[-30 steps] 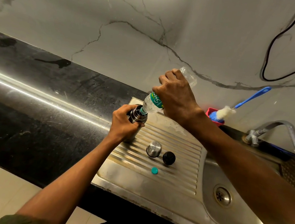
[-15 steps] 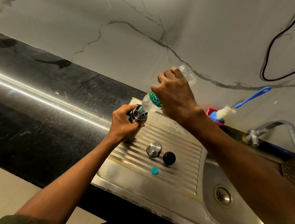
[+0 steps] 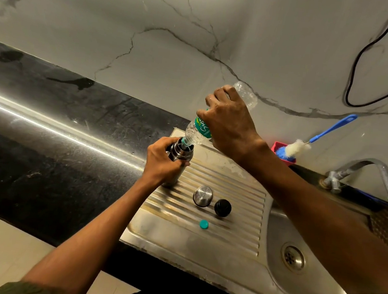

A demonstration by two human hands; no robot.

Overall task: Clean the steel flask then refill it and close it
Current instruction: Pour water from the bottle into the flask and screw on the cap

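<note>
Left hand (image 3: pixel 162 161) wrapped round the steel flask (image 3: pixel 179 156), fingers curled on its upper body, flask standing upright on the ribbed drainboard (image 3: pixel 218 198) at the far left corner. Right hand (image 3: pixel 227 121) gripping a clear plastic bottle (image 3: pixel 195 135) by the middle, over the green label, tipped steeply with the neck down in the flask's open mouth. Can't tell how full either one is.

Sitting loose on the drainboard, near the flask: steel cup lid (image 3: pixel 203 196), black stopper (image 3: pixel 222 207) just beside it, and a small teal bottle cap (image 3: pixel 203 224) a bit nearer the front edge. Sink basin (image 3: pixel 317 289) with drain off to the right, tap (image 3: pixel 366 176) behind it. Blue-handled bottle brush (image 3: pixel 309 142) propped in a red holder (image 3: pixel 278 147) against the marble wall (image 3: pixel 200 38). Black countertop (image 3: pixel 45 130) stretching off left.
</note>
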